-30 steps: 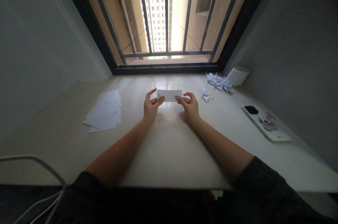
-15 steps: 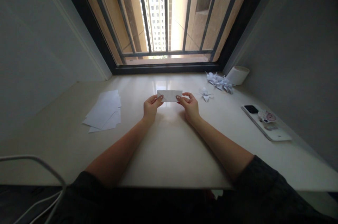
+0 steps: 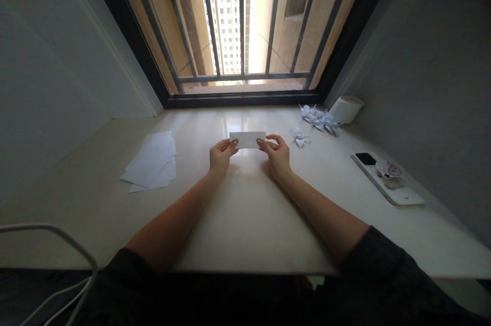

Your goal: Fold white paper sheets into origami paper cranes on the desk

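Note:
Between my two hands is a folded piece of white paper [image 3: 247,140], a small wide rectangle with faint crease lines, raised towards the window. My left hand [image 3: 221,154] pinches its left end, thumb on the near face. At the right end, my right hand [image 3: 276,154] pinches it in the same way. The fingertips behind the paper are hidden. To the right of my right hand, a single folded paper crane [image 3: 299,138] lies on the white sill.
A stack of loose white sheets [image 3: 151,159] lies on the left. Several folded paper pieces [image 3: 319,119] are heaped at the back right beside a white roll [image 3: 346,109]. A phone [image 3: 387,178] rests on the right. A white cable [image 3: 57,234] loops at the lower left. Behind stands a barred window [image 3: 245,100].
Almost nothing differs. Both hands still hold the folded paper, which sits very slightly further right in view, along with a tiny shift of the whole picture.

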Available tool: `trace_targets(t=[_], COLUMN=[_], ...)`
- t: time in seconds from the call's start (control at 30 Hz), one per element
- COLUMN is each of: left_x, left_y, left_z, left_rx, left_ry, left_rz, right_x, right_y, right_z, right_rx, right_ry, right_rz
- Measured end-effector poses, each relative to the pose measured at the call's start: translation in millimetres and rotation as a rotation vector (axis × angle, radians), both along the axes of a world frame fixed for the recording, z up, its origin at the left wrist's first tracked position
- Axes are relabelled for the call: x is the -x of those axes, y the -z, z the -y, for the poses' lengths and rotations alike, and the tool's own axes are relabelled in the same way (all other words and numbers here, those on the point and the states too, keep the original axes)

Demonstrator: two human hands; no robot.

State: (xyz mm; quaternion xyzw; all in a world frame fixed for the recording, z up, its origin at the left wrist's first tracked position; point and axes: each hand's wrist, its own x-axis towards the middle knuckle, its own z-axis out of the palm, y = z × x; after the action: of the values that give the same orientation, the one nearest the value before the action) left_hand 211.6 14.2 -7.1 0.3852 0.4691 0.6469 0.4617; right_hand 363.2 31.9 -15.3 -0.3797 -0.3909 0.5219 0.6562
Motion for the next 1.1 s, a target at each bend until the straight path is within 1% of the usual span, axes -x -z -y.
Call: trace_targets(t=[0.2, 0.3, 0.37, 0.47, 0.57, 0.67, 0.77, 0.9, 1.03, 1.1], left_x=[1.3, 0.7, 0.3, 0.1, -0.6, -2.0, -3.4, -4.6, -5.2, -5.0], left_y=[-3.7, -5.0, -5.2, -4.8, -4.4, -4.9, -6.2, -7.8, -8.4, -8.8], left_z=[3.0, 4.5, 5.1, 5.0, 4.6, 5.1, 6.7, 9.0, 10.0, 10.0], left_rx=[0.014, 0.008, 0.010, 0.012, -0.002, -0.020, -0.030, -0.027, -0.019, -0.018], left_ry=[0.076, 0.085, 0.068, 0.025, 0.004, 0.018, 0.044, 0.042, 0.030, 0.035], left_rz=[-0.202, -0.234, -0.227, -0.205, -0.187, -0.189, -0.201, -0.219, -0.236, -0.234], right_x=[-2.4, -3.5, -3.1, -0.9, 1.7, 3.2, 3.3, 2.9, 3.1, 3.4], right_y=[0.0, -0.7, -2.1, -4.3, -4.2, -1.5, 1.4, 3.4, 3.7, 2.7], right_z=[-1.1, -2.2, -2.2, -0.8, 2.1, 4.4, 4.7, 3.0, 2.1, 3.0], right_rx=[-0.030, -0.026, -0.020, -0.001, 0.006, 0.035, 0.046, 0.006, -0.004, -0.008], right_ry=[0.067, 0.072, 0.042, -0.040, -0.148, -0.201, -0.187, -0.135, -0.096, -0.116], right_rz=[0.066, 0.081, 0.073, 0.104, 0.228, 0.350, 0.399, 0.419, 0.402, 0.374])
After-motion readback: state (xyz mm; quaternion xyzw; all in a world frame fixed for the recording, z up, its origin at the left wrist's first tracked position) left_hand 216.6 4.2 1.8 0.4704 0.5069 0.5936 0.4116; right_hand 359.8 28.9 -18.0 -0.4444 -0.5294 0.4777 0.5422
